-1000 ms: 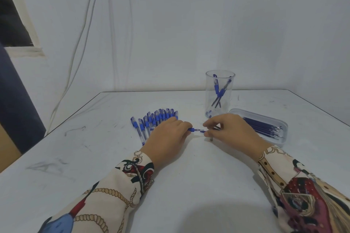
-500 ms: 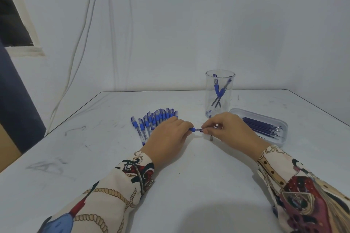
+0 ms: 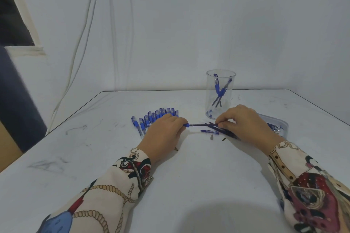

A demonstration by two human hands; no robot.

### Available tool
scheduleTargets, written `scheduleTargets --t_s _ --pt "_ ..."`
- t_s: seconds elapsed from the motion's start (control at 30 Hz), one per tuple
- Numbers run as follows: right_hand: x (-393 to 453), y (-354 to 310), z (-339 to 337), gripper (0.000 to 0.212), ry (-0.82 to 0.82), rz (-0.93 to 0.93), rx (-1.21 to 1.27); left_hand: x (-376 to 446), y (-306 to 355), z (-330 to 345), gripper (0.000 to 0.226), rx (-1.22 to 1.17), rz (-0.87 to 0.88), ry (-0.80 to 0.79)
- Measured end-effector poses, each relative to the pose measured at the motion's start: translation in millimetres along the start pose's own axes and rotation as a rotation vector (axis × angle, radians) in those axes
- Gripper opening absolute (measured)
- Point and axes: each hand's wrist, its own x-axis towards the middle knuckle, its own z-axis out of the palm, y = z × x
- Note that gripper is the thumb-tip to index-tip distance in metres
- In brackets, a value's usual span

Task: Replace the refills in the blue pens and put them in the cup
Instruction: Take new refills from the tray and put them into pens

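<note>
head view: pen [image 3: 186, 125] pinched in the left hand [image 3: 164, 133], its refill [image 3: 202, 125] stretching across to the right hand [image 3: 244, 122], which pinches the far end. both low over the table [image 3: 189, 176], just before the cup [image 3: 220, 93]; no readable writing.

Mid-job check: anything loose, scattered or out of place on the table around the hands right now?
Yes. Small loose parts lie on the table between the hands: a blue cap, a grey pen tip and a tiny dark bit. Used refills lie under the right hand, outside the tray.
</note>
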Motion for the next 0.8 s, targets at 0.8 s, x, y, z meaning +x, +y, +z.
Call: scheduleTargets --t_s 0.8 --pt "-2 6 4 0.015 -0.025 0.046 -0.393 1 -5 1 0.026 0.027 -0.047 -0.039"
